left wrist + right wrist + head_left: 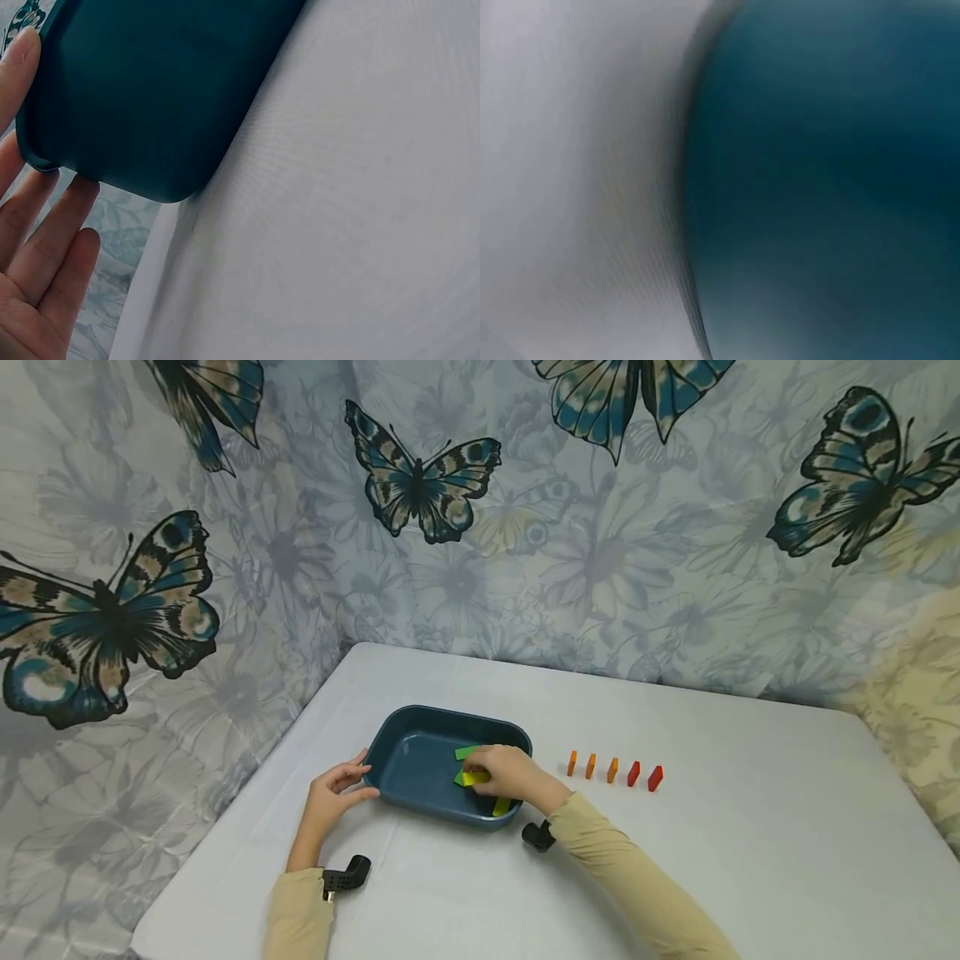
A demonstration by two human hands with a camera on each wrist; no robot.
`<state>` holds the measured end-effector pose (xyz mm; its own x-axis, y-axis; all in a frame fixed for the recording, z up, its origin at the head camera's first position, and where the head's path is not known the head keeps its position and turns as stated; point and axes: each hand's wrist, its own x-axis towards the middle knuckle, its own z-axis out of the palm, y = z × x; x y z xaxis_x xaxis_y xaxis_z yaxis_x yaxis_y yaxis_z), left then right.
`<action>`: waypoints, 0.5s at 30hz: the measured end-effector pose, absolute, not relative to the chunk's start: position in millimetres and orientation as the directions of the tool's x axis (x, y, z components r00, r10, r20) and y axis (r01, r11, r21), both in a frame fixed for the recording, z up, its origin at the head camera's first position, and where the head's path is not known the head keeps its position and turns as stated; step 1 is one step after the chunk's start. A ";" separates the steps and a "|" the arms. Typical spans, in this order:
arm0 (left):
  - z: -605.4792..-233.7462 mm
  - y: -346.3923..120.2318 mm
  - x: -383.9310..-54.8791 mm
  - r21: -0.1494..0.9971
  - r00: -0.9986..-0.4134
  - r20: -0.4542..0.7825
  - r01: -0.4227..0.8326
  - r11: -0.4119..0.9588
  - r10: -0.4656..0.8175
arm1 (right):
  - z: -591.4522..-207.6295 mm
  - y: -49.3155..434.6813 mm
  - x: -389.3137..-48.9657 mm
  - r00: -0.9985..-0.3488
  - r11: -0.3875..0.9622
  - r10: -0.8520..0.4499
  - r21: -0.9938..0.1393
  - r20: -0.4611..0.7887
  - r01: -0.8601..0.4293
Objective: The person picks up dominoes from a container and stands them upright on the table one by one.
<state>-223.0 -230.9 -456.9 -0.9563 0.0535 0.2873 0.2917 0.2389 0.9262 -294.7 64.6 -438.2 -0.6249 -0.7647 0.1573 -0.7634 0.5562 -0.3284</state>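
Observation:
A dark blue-green baking dish sits on the white table, with several green and yellow domino blocks at its right end. My right hand reaches over its right side and pinches a yellow domino block at the fingertips. Beside it lie a green block and another yellow block. At the dish's left corner, my left hand touches the rim with fingers fairly straight and spread. The left wrist view shows those fingertips against the dish. Only the dish's blurred wall shows in the right wrist view.
Right of the dish, several upright dominoes stand in a spaced row: orange ones such as the orange domino, then a red domino and another red domino. A butterfly-patterned cloth hangs behind the table.

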 end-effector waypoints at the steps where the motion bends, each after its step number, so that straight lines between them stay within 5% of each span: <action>1: -456.5 -230.6 -223.0 0.927 -0.957 0.285 0.288 0.240 0.049 | -438.4 65.9 -294.3 -0.630 0.545 -0.751 -0.354 0.197 -0.760; 15: -468.4 -234.3 -233.8 0.929 -0.954 0.294 0.299 0.217 0.054 | -426.5 102.7 -278.4 -0.714 0.217 -0.499 -0.727 0.492 -0.652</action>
